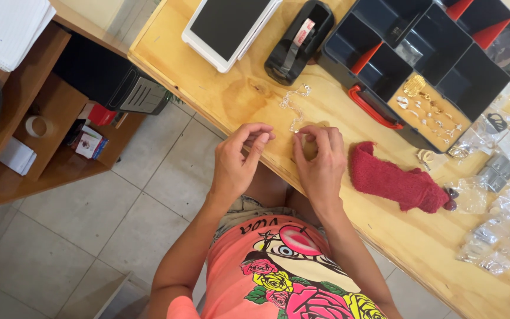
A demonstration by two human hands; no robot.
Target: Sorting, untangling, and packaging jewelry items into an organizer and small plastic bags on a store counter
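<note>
Both hands, left hand [235,159] and right hand [320,159], pinch a thin chain [294,106] at the worktop [237,94] edge; red cloth [393,180], tape dispenser [299,41], tablet [225,26], organizer [432,59] lie around.

Red knitted cloth [398,184], black tape dispenser [300,42], dark blue organiser box [438,56] with red handle, pale wood table [219,94], silver chain [295,106]
</note>
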